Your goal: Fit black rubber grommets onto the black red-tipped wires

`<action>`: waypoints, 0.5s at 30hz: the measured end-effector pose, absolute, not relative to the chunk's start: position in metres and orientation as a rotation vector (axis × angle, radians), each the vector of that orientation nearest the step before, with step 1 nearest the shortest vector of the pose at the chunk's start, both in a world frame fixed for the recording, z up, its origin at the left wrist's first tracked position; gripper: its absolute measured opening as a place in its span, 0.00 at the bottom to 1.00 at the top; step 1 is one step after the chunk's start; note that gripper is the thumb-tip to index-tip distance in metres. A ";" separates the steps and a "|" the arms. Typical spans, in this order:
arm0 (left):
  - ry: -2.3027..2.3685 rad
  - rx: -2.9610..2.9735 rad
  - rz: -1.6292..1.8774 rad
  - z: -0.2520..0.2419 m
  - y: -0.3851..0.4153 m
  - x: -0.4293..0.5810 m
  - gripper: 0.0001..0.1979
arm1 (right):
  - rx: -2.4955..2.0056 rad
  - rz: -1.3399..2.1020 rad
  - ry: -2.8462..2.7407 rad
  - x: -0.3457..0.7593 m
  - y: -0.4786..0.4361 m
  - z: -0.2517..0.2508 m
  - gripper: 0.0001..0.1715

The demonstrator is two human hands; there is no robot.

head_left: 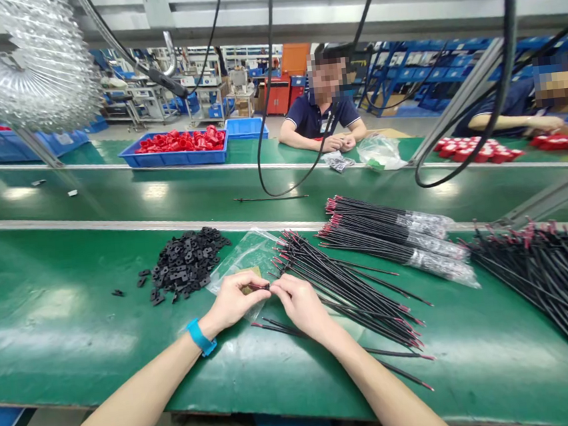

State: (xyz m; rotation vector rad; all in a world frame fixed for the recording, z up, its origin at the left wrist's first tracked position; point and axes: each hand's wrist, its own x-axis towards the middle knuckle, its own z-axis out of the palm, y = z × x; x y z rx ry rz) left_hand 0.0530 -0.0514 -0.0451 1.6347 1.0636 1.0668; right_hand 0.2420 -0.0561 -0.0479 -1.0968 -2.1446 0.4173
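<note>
At the lower centre of the frame, the left hand [232, 303] and right hand [300, 305] meet fingertip to fingertip, both pinching the red-tipped end of one black wire [263, 286] just above a clear bag [241, 257] on the green worktop [64, 328]. The work looks far from finished. A full pile of small black plastic pieces [186, 262] lies to the left, and a fan of loose wires [341, 281] lies just right of the hands. Three wrapped bundles [396, 232] lie unopened further up. Whether the heap of wires [545, 268] at the right edge is already done cannot be told.
</note>
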 end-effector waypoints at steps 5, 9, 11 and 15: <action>1.063 1.681 1.018 -0.047 -0.054 0.051 0.10 | -1.036 0.608 -2.119 0.244 -0.057 -0.044 0.16; 1.096 1.638 1.176 -0.030 -0.049 0.050 0.14 | -1.126 0.247 -2.158 0.248 -0.053 -0.048 0.12; 1.093 1.522 1.327 -0.006 -0.053 0.053 0.17 | -1.166 0.041 -2.187 0.251 -0.050 -0.052 0.12; 0.904 1.490 1.284 0.050 -0.097 0.058 0.21 | -1.177 -0.055 -2.202 0.254 -0.049 -0.059 0.17</action>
